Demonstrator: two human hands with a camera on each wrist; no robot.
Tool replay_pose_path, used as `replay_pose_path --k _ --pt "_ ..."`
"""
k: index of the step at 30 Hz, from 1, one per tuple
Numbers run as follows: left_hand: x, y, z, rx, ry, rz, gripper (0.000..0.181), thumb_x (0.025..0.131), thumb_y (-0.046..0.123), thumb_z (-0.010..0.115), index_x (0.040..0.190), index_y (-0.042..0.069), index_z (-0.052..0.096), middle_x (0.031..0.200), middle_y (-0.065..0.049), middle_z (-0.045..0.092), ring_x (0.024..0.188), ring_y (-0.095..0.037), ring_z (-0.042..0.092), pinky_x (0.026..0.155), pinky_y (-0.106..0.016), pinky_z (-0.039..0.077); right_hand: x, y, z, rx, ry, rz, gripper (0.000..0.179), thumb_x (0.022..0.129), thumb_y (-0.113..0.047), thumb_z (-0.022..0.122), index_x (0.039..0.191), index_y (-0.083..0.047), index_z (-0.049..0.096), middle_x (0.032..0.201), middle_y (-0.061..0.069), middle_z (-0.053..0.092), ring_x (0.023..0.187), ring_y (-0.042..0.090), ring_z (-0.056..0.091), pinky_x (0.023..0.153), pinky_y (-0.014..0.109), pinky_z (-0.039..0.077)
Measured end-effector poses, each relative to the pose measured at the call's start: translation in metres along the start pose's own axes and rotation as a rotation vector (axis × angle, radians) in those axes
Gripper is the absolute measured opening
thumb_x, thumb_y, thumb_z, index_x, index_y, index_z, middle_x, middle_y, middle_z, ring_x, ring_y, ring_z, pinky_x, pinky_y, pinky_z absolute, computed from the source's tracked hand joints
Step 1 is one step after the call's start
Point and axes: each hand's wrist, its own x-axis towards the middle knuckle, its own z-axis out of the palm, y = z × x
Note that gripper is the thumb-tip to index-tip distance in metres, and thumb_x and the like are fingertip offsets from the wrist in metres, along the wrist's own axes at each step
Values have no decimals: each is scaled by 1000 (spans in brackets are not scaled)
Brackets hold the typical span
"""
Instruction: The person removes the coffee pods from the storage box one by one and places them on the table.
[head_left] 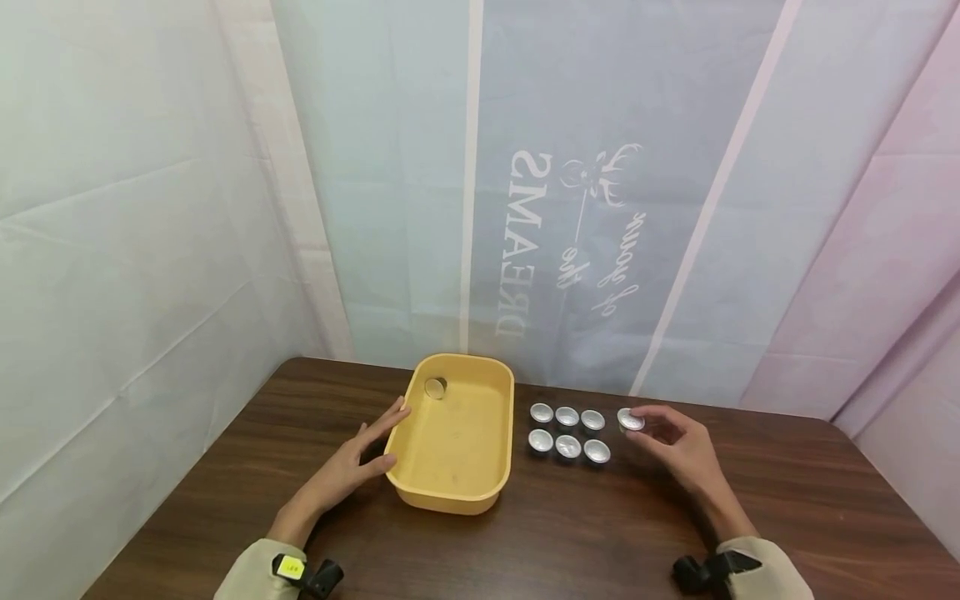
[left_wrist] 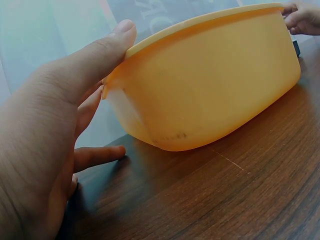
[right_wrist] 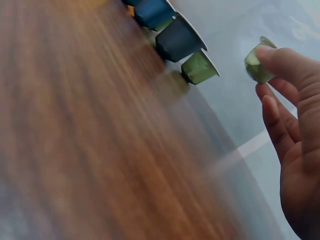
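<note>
My left hand (head_left: 348,467) lies along the left side of a yellow plastic tub (head_left: 450,492), thumb and fingertips touching its rim and the fingers fairly straight. Inside the tub's far left corner lies one small coffee capsule (head_left: 434,388). Between thumb and fingers, my right hand (head_left: 678,446) pinches a green coffee capsule (right_wrist: 257,62), its silver lid facing up in the head view. Left of that hand, more capsules (head_left: 567,447) stand lid up in two rows of three. From the right wrist, a dark capsule (right_wrist: 177,40), a blue one (right_wrist: 152,12) and a green one show.
The dark wooden table (head_left: 600,533) carries everything. A printed fabric curtain (head_left: 585,250) hangs right behind the table's back edge, and a pale cloth (head_left: 135,333) closes off the left side.
</note>
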Motion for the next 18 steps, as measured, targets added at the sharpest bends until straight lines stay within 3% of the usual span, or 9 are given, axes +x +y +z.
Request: replay_pose_path --k 5,9,18 --pt "0 -2 1 9 -5 -7 65 94 4 58 152 17 30 159 -3 16 144 -29 14 103 -70 -6 -4 31 -4 -77 2 26 32 78 -7 80 107 -9 69 99 7 69 86 10 64 69 18 52" --pt "0 -2 1 10 -15 -13 65 95 8 58 152 20 29 159 -1 15 144 -23 13 103 -70 -6 -5 37 -5 -155 -2 50 31 77 -13 82 104 -15 69 99 2 70 85 10 64 69 17 52" --pt "0 -2 0 2 -18 -16 65 95 6 58 152 20 30 159 -2 14 144 -26 12 104 -69 -7 1 12 2 -221 -55 13 29 75 -6 82 102 -6 70 91 8 69 69 14 65 60 19 51"
